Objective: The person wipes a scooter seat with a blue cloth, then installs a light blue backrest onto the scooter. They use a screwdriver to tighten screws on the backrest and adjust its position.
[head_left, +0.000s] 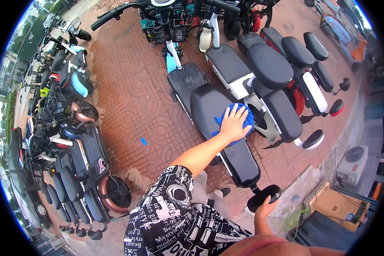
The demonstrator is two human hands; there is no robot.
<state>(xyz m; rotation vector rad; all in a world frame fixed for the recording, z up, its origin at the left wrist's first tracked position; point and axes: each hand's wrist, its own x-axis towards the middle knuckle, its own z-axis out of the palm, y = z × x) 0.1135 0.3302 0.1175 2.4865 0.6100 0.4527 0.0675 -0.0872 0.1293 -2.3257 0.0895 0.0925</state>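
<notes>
My left hand [234, 124] lies flat with fingers spread on a bunched blue cloth [246, 112], pressing it against the black front seat [207, 110] of an electric scooter. Part of the cloth is hidden under the palm. Behind that seat is a long, glossy black rear seat [242, 164]. At its end a dark rounded backrest [257, 197] stands on a short bracket, and my right hand [266, 209] is closed around its near edge. The scooter's black footboard [187, 81] and handlebar [111, 15] reach away from me.
Close on the right stands a white scooter with a black seat [269, 64], with others beyond it. A row of parked scooters [79, 170] fills the left side. A small blue scrap [143, 141] lies on the red paving. An air-conditioner unit [352, 164] and cardboard box [337, 207] are at right.
</notes>
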